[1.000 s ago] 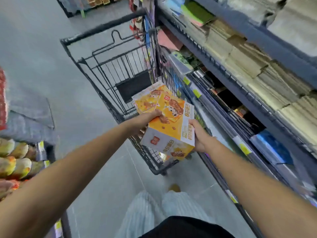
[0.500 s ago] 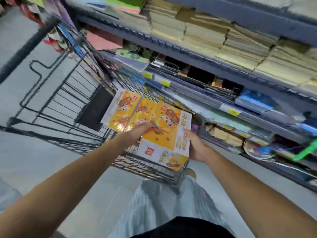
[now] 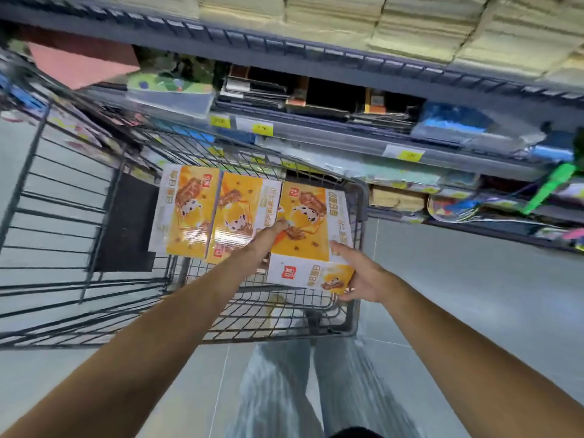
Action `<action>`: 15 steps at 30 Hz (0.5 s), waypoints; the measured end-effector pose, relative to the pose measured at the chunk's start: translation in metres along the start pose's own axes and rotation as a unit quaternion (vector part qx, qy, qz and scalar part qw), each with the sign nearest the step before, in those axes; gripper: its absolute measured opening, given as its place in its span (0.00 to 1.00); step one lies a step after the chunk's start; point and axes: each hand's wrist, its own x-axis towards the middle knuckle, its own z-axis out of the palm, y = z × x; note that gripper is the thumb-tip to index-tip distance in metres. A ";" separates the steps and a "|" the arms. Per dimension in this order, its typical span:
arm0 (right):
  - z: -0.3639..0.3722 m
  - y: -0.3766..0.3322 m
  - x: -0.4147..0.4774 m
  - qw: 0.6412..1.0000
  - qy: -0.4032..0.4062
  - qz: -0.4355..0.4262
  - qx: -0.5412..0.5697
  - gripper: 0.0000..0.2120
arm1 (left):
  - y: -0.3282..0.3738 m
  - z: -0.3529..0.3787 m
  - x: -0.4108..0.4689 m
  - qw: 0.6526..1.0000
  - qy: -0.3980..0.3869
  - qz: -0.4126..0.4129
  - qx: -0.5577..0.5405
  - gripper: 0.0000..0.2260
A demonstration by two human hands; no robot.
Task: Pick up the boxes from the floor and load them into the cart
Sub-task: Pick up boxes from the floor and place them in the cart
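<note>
The head view shows an orange box (image 3: 308, 229) inside the wire cart (image 3: 354, 314), gripped between both hands: the left hand (image 3: 268, 237) presses its near left edge and the right hand (image 3: 363, 273) cups its near right corner, fingers spread. Just beyond the left hand, two matching boxes (image 3: 208, 213) lie side by side, touching it.

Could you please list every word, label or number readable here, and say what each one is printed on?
Nothing here can be read for certain.
Orange boxes in the cart: large Chinese characters and a small red logo, too blurred to quote.
Yellow price tags on the shelf rail: dark print, too small to read.
Goods on the shelves: no legible text.
</note>
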 end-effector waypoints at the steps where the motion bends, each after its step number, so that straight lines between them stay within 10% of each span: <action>1: 0.001 0.001 0.002 1.000 0.010 -0.008 0.005 0.23 | 0.000 0.000 0.005 1.000 0.002 -0.004 0.002 0.26; 15: 0.031 0.037 0.050 0.989 0.112 -0.066 0.076 0.34 | -0.026 -0.013 0.016 0.984 -0.033 -0.144 0.101 0.34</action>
